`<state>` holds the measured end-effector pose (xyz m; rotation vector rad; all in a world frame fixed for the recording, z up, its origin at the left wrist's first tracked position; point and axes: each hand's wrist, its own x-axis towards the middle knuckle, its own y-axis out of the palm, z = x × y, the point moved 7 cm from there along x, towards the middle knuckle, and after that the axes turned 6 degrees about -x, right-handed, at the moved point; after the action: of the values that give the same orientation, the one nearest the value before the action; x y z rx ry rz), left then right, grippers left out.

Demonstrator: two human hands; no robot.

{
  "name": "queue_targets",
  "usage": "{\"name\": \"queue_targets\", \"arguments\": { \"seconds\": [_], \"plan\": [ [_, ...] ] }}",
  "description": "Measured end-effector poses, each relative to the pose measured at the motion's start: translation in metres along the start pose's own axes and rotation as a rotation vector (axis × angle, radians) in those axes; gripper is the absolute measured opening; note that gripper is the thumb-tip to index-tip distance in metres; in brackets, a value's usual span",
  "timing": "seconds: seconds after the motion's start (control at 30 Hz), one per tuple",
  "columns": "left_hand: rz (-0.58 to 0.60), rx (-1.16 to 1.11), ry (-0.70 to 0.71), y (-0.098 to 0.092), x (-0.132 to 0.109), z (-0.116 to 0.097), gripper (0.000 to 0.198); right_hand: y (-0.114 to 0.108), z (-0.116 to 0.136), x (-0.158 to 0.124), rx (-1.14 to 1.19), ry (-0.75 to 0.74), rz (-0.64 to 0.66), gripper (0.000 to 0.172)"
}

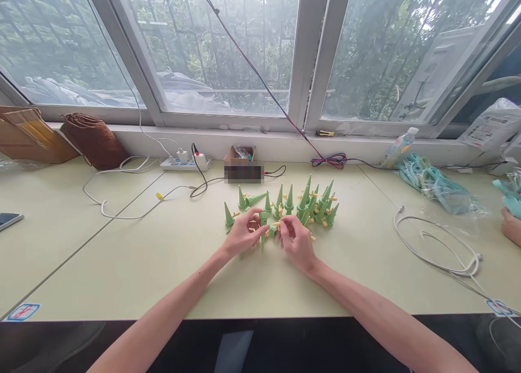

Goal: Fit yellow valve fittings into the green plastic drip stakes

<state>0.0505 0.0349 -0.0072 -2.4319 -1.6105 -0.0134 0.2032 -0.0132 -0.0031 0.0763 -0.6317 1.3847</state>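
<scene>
We see both bare hands meeting over the middle of the pale green tabletop [122, 264]. The left hand [243, 236] has its fingers curled around a green plastic cone-shaped spike [264, 221], with the thumb on top and the spike's narrow end pointing down toward the tabletop. The right hand [298, 244] pinches a small green and yellow plastic fitting [274, 230] between thumb and fingertips, just beside the spike. We cannot tell whether the two parts touch.

Just behind the hands is a cluster of matching green plastic cones [313, 203]. Most stand upright on their wide ends, and one lies on its side at the left of the group.

Further back, near the window wall, we see a white power strip [185, 163] with plugs in it and a small open cardboard box [240, 156] beside it. A brown cloth pouch [95, 140] lies at the far left.

To the right, well apart from the hands, a looped white cable [443, 249] lies on the tabletop. A bundle of teal parts in clear plastic wrap [431, 185] lies behind it. At the right edge, another person's hand [511, 227] rests on the tabletop.
</scene>
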Motion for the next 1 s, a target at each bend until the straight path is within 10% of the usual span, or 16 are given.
{"name": "queue_targets", "arguments": {
  "seconds": [1.0],
  "plan": [
    [0.011,0.139,0.163,0.009,-0.005,-0.010,0.034,-0.002,0.003,0.000,-0.169,-0.097,-0.006,0.019]
  ]
}}
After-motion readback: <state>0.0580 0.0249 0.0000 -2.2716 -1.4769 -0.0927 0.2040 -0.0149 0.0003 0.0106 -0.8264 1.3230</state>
